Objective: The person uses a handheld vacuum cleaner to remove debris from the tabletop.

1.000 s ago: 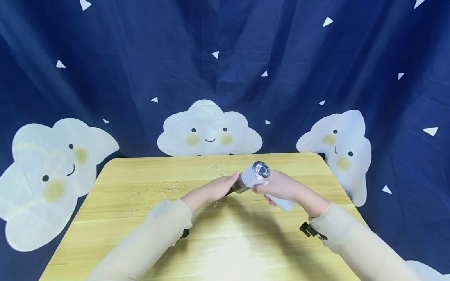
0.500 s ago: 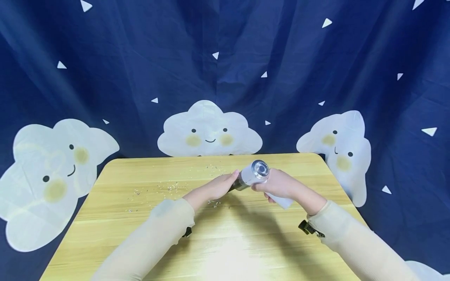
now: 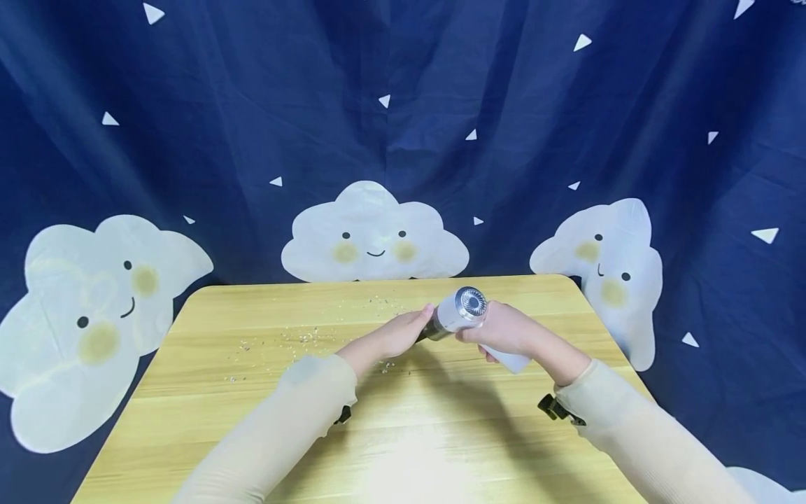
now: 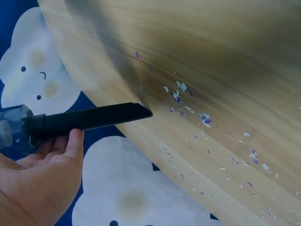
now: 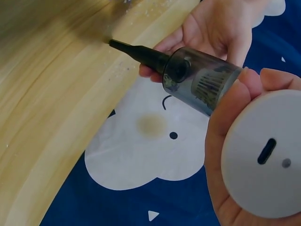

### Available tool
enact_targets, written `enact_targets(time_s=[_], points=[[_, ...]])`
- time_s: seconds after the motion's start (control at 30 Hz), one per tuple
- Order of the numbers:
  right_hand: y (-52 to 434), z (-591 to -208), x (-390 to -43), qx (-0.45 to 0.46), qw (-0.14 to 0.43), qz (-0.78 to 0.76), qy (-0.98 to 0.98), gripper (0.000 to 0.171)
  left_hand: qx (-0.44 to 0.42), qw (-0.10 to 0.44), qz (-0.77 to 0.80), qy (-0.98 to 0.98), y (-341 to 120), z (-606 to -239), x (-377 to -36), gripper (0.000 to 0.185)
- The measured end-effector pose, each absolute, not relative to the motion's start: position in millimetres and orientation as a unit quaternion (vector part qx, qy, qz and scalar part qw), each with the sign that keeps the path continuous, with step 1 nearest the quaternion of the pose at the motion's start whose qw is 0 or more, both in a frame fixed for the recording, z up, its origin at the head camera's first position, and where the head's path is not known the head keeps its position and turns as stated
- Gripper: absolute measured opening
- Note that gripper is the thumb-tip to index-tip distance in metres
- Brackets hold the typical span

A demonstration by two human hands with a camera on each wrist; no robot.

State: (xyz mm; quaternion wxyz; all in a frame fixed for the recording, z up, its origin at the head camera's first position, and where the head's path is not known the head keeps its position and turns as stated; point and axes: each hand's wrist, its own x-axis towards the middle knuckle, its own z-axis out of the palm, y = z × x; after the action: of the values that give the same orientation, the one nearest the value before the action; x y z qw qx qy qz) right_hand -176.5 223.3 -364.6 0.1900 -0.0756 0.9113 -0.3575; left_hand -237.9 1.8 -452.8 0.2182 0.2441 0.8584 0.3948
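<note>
A white handheld vacuum cleaner with a silver finned end is held slanted over the table. My right hand grips its white handle; the round white handle end faces the right wrist camera. Toward the front, my left hand holds the vacuum near the base of its black nozzle, fingers under it and thumb beside the clear dust cup. Bits of debris show inside the cup. Small white and purple paper scraps lie scattered near the nozzle tip.
The light wooden table has rounded far corners. More scraps spread over its left and far middle part. Behind it hangs a dark blue curtain with smiling clouds and white triangles.
Both hands and the vacuum cleaner have shifted slightly right within the last half second. The grip stays the same, and the scraps look much as before.
</note>
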Motion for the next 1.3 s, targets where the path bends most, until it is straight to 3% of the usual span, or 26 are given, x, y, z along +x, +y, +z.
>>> enact_targets(time_s=[0.53, 1.3], points=[[227.6, -353.6, -169.4, -0.060, 0.231, -0.372, 0.897, 0.044, 0.234, 0.243, 0.384, 0.860, 1.8, -447.0, -226.4, 0.092], [238.4, -350.7, -166.3, -0.088, 0.289, -0.408, 0.862, 0.041, 0.283, 0.295, 0.379, 0.830, -2.0, -437.5, -214.3, 0.083]])
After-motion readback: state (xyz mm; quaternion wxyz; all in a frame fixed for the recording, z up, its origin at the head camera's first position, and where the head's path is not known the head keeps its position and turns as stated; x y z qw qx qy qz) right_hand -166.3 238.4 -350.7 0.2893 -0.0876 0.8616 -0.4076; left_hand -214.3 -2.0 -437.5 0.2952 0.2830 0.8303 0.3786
